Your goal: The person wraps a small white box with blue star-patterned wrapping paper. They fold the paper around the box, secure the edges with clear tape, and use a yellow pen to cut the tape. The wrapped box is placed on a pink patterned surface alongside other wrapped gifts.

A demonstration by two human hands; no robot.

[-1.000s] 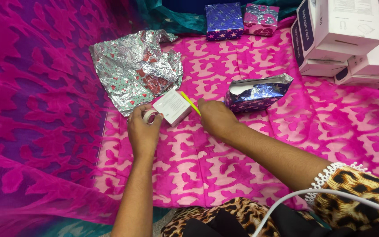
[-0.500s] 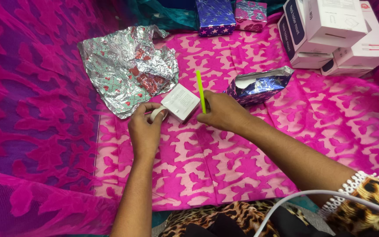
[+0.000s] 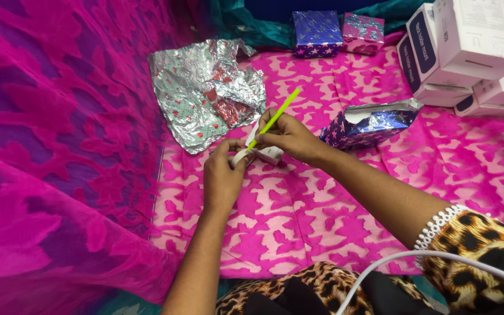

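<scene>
The left hand (image 3: 221, 178) pinches a small white tape roll (image 3: 241, 156), steadying it for the right hand (image 3: 287, 137), at two o'clock. That hand grips a slim lime-green plastic stick (image 3: 275, 118), its tip apparently at the tape over a small white cardboard box (image 3: 266, 153).

- A small white box (image 3: 268, 153) sits just under the right hand (image 3: 287, 137), touching its fingers, close beside the left hand (image 3: 221, 175).
- A half-wrapped box in shiny blue paper with stars (image 3: 371, 123) lies just to the right of the right hand, one end open.
- A blue wrapped gift with stars (image 3: 317, 34) and a pink and silver wrapped gift (image 3: 362, 33) stand side by side, far up past both hands.
- A pile of white boxes with dark blue ends (image 3: 468, 52) sits far off to the right of the hands.
</scene>
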